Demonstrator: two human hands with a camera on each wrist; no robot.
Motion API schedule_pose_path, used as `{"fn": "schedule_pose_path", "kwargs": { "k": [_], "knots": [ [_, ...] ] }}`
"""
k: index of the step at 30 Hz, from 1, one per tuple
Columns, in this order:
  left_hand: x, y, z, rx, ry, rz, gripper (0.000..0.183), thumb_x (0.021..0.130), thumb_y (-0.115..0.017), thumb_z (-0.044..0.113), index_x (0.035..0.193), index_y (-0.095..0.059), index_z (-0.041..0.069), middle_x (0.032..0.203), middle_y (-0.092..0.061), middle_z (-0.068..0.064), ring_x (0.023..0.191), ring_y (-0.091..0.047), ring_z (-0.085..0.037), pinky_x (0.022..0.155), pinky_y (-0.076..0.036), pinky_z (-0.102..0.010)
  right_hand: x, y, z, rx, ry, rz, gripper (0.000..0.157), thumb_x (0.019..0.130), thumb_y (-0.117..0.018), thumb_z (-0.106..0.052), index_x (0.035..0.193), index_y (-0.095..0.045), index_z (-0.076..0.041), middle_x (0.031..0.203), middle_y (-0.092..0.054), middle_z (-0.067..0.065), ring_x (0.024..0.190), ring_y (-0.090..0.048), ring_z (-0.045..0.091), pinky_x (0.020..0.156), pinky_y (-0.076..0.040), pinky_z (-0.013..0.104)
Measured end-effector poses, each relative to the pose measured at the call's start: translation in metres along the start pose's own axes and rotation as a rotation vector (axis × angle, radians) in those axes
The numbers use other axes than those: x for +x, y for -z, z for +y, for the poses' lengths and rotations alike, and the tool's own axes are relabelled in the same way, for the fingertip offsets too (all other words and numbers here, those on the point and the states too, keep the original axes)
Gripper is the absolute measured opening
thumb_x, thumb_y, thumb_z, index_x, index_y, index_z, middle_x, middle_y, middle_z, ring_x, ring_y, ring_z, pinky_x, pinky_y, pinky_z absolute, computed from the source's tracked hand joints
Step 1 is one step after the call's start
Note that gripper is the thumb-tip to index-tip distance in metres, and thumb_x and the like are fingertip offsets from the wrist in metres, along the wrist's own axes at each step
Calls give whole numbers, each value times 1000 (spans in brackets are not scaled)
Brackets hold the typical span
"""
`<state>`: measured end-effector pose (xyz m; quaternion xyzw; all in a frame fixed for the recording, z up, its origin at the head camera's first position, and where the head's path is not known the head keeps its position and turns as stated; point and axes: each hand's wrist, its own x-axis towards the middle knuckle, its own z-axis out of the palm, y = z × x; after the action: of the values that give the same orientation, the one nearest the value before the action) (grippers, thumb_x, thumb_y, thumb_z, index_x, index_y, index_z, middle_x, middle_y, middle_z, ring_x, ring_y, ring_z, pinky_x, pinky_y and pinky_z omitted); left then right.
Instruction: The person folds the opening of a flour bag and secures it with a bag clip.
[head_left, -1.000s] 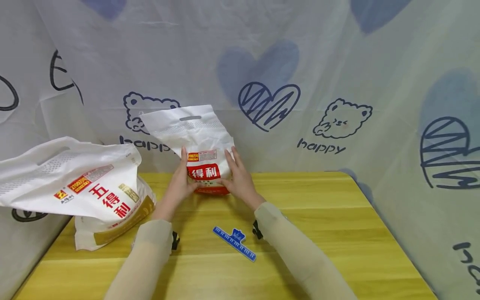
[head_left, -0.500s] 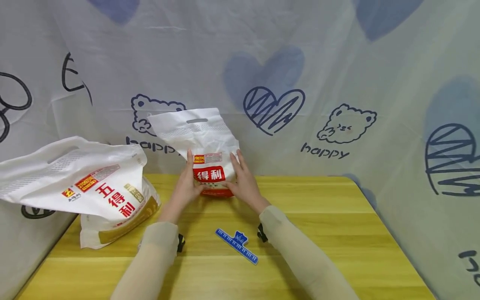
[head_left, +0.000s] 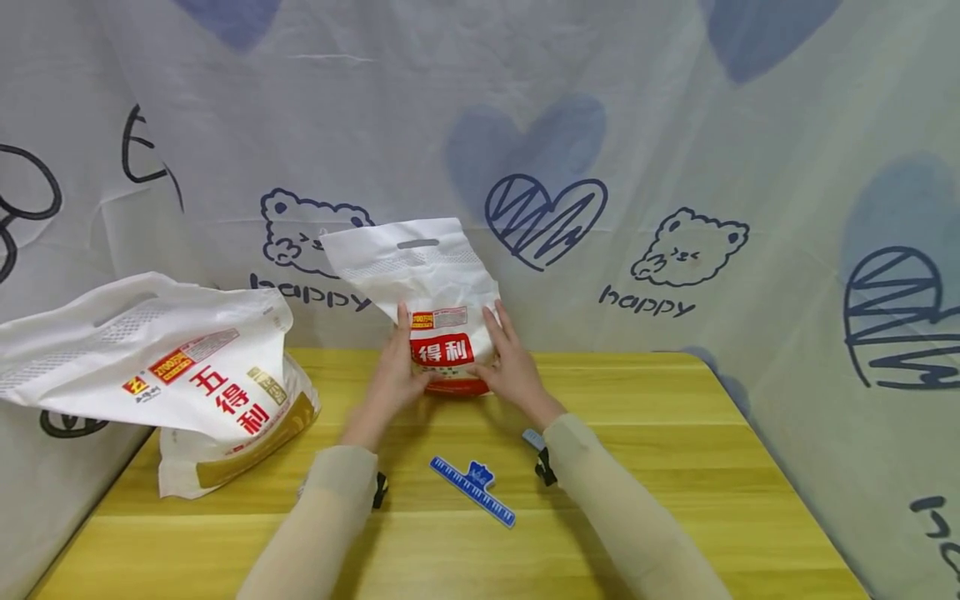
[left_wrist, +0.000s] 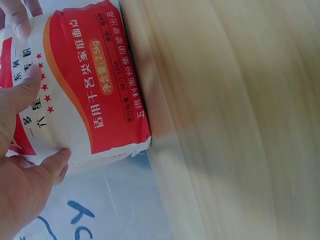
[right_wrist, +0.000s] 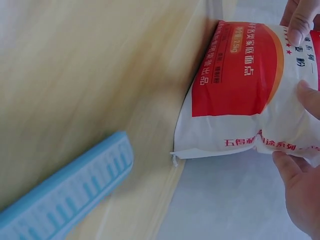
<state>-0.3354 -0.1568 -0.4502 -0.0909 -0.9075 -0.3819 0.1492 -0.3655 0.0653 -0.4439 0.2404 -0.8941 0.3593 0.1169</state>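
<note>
A white and red flour bag [head_left: 442,362] stands on the table near its back edge, its flat top with a slot handle leaning left. My left hand [head_left: 396,371] grips its left side, thumb across the printed front and fingers along the edge. On the opposite side my right hand [head_left: 517,371] holds it the same way. The bag's base meets the tabletop in the left wrist view, where its red lower panel [left_wrist: 95,75] shows. A blue clip with a piano-key pattern [head_left: 474,493] lies on the table between my forearms.
A larger white and gold flour bag [head_left: 225,400] slumps at the table's left. A light blue clip [right_wrist: 75,187] lies near my right wrist, partly covered by the sleeve in the head view. Printed cloth [head_left: 660,125] hangs behind the wooden table [head_left: 660,467].
Both hands have shifted right along with the smaller flour bag. The light blue clip now shows beside my right wrist. The larger bag and the blue clip stay put.
</note>
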Motion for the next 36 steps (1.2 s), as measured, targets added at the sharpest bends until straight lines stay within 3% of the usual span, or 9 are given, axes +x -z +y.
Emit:
{"fn": "schedule_pose_path", "kwargs": {
  "k": [10,16,24,36],
  "knots": [
    [-1,-20,21,15,0,-31,135,85,-86,10,163,23,27,167,-20,-29,151,-25,-52,123,-23,-61,-16,22,21,37,17,19,102,89,-84,-19,168,-19,-19,176,-1,-3,152,-34,36,112,-47,46],
    [1,-33,33,19,-20,-38,136,85,-87,12,163,23,28,166,-26,-27,149,-30,-49,122,-28,-59,-28,35,30,71,-18,25,101,91,-83,-17,168,-18,-23,175,2,-8,148,-41,38,110,-49,44],
    [3,-53,52,14,-39,-49,135,87,-86,15,161,25,32,167,-24,-26,150,-27,-52,121,-28,-62,-39,55,43,100,-33,39,103,89,-83,-8,168,-17,-21,175,3,-6,147,-41,41,109,-49,48],
    [6,-73,81,19,-70,-96,129,90,-83,18,163,23,25,169,-22,-23,150,-28,-51,122,-30,-58,-57,78,62,128,-70,62,105,89,-82,-4,168,-16,-24,175,5,-6,151,-34,41,110,-48,51]
  ]
}}
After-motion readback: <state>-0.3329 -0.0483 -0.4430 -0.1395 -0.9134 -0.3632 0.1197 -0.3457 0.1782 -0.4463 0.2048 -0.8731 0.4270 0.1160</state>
